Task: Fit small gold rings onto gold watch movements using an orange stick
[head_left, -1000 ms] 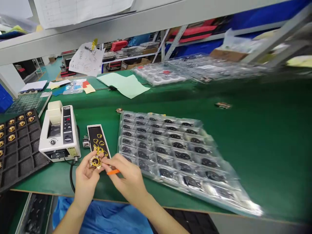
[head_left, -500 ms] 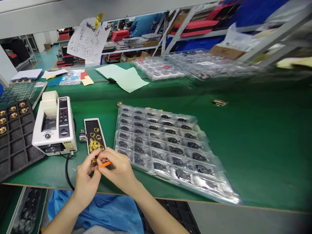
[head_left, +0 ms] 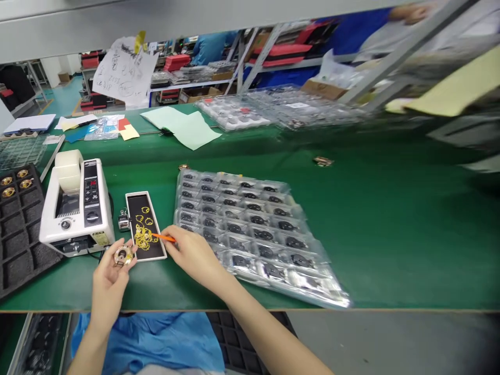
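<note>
My left hand (head_left: 110, 281) holds a round gold and silver metal part (head_left: 123, 255) by its edges, just left of a white-rimmed tray (head_left: 161, 249). Several thin yellow rings (head_left: 144, 237) lie in that tray, most of them heaped in its middle. Pinched in my right hand (head_left: 191, 252) is an orange pointed tool (head_left: 165, 238), its tip over the tray at the heap of rings. Whether the tip touches a ring is too small to tell.
A white tape dispenser (head_left: 78, 208) and a small metal counter (head_left: 124, 220) stand left of the tray. Black foam tray (head_left: 23, 224) with gold parts, far left. Clear blister trays (head_left: 250, 224) of black parts lie to the right. Behind the shelf frame, another person's hand (head_left: 414, 13) shows.
My hands have moved apart. The left went leftward with the metal part, and the right brought the orange tool over the ring tray. The whole view has shifted.
</note>
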The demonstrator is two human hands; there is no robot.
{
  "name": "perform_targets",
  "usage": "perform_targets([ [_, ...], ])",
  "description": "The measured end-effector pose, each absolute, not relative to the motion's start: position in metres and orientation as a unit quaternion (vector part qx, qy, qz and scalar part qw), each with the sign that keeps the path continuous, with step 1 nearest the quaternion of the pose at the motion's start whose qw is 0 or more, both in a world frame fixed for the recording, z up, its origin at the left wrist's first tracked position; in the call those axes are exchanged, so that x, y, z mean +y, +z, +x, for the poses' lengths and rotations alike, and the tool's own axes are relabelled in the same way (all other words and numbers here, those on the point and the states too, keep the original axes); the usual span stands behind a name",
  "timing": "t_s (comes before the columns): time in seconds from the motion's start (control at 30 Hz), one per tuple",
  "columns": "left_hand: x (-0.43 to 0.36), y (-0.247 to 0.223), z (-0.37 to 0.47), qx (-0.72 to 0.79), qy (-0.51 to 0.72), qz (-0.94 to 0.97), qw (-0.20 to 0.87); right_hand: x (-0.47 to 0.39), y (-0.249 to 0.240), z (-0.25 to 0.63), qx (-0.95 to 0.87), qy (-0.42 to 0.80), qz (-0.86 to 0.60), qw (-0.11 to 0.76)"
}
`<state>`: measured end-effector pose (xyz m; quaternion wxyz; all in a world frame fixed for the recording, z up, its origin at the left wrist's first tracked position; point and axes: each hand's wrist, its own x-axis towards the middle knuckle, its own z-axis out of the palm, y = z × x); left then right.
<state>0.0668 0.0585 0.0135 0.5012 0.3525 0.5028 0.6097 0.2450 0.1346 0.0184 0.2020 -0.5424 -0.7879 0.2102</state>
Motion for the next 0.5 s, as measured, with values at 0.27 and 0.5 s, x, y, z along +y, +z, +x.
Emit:
perform_targets([
  [0.27,0.066,0.004,0.048,0.525,0.602,0.34,0.497,0.16,0.031,0.356,-0.742,0.054,-0.644,0.179],
  [0.5,0.078,-0.008,0.051,0.533,0.583,0.338,0.512,0.197,0.054,0.426,-0.764,0.028,-0.645,0.024],
])
